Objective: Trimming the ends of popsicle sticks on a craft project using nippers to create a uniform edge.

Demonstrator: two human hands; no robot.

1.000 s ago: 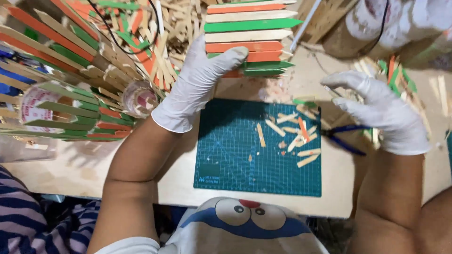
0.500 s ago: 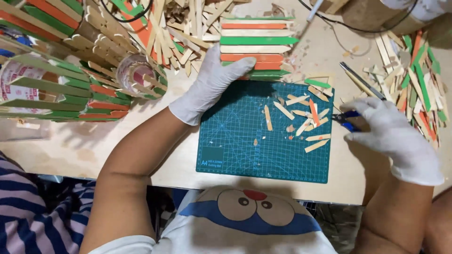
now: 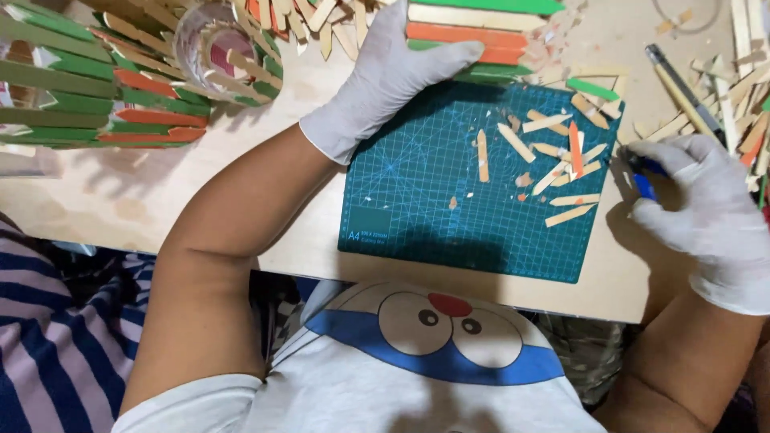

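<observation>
Both hands in thin white latex-type gloves, slightly wrinkled. Left hand [image 3: 385, 76] lies palm-down w/ fingers together & flat on a stack of flat wooden craft sticks painted green, orange and plain wood [image 3: 481, 36], at the far edge of the dark teal rectangular cutting mat w/ printed grid lines [image 3: 433, 200]. Stack looks like a panel of sticks set side by side, long edges touching, smooth painted faces; its near side overlaps the mat's top edge.

Right hand [image 3: 706, 212] is at the mat's right edge, fingers curled & clamped on a small blue-handled tool [image 3: 642, 180]; only a bit of handle shows, can't tell what kind of tool.

On the mat's right half: scattered short cut pieces of craft stick [image 3: 553, 172], mostly bare pale wood w/ angled ends, one orange, plus tiny chips. Mat rests on a pale plywood surface [image 3: 120, 200], matte w/ faint grain.

Upper left: a clear round plastic container ringed w/ stick pieces [image 3: 216, 48], contents unclear; beside it a curved structure of green & orange sticks [image 3: 88, 96]. Far right: loose pile of plain & coloured sticks [image 3: 738, 88] and a slim dark-tipped pen-like knife [image 3: 682, 80] lying diagonal, near the right hand but apart from it.
</observation>
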